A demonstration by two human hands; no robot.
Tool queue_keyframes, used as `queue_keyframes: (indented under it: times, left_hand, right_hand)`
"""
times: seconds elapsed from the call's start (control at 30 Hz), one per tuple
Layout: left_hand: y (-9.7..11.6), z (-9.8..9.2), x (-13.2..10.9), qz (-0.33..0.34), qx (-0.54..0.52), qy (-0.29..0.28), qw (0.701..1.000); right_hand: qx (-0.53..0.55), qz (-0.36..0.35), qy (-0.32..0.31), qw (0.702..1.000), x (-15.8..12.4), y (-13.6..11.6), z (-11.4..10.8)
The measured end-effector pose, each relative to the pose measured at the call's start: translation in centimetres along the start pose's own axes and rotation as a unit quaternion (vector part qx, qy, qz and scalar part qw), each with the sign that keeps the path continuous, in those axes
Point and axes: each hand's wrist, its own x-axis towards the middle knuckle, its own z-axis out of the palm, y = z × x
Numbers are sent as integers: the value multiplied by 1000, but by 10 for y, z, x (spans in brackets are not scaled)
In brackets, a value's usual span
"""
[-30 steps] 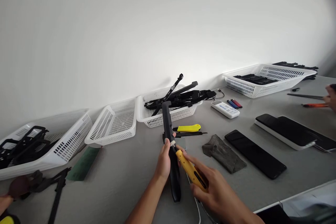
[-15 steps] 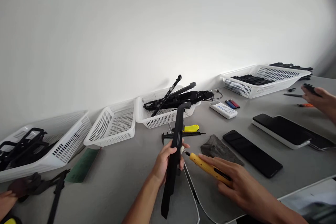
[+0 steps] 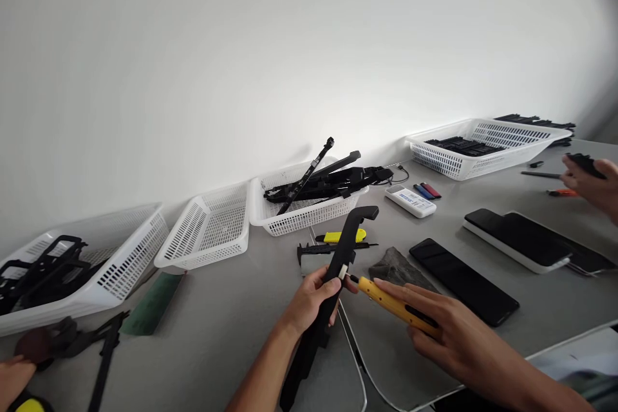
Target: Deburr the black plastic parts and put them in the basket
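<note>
My left hand [image 3: 311, 302] grips a long black plastic strip [image 3: 321, 322] with a bent upper end. The strip slants up to the right above the table. A small white piece [image 3: 343, 271] shows against it, beside my thumb. Closed round a yellow pen-shaped tool [image 3: 393, 304] with a dark collar and thin tip is my right hand [image 3: 449, 328]. That tip points at the white piece; whether they touch, I cannot tell. Beyond the strip lie a yellow utility knife [image 3: 333, 237], a black caliper [image 3: 313, 249] and a dark grey cloth [image 3: 396, 268].
White baskets [image 3: 236, 246] line the wall, several with black parts. Phones [image 3: 466, 280], a white box-like device [image 3: 410, 201] and a green sheet [image 3: 152, 306] lie on the grey table [image 3: 207, 328]. Other people's hands work at the left edge [image 3: 14, 376] and right edge [image 3: 591, 180].
The black strip has turned and tilted right, its bent end now lower, and the white piece shows more fully. My right hand and the yellow tool have shifted slightly right.
</note>
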Motion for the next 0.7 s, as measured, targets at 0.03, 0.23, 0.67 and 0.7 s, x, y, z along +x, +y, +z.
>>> queue_keyframes:
  times: [0.03, 0.23, 0.67, 0.7]
  left_hand:
    - [-1, -1, 0, -1, 3, -3, 1000]
    - [-2, -4, 0, -9, 15, -5, 1000]
    - [0, 0, 1, -21, -10, -26, 999]
    - [0, 1, 1, -20, -11, -24, 999]
  right_hand:
    - [2, 0, -3, 1000, 0, 0, 0]
    - [11, 16, 4, 1000, 0, 2, 0]
    - [-40, 27, -26, 998, -3, -1, 1]
    - [-40, 26, -27, 998, -3, -1, 1]
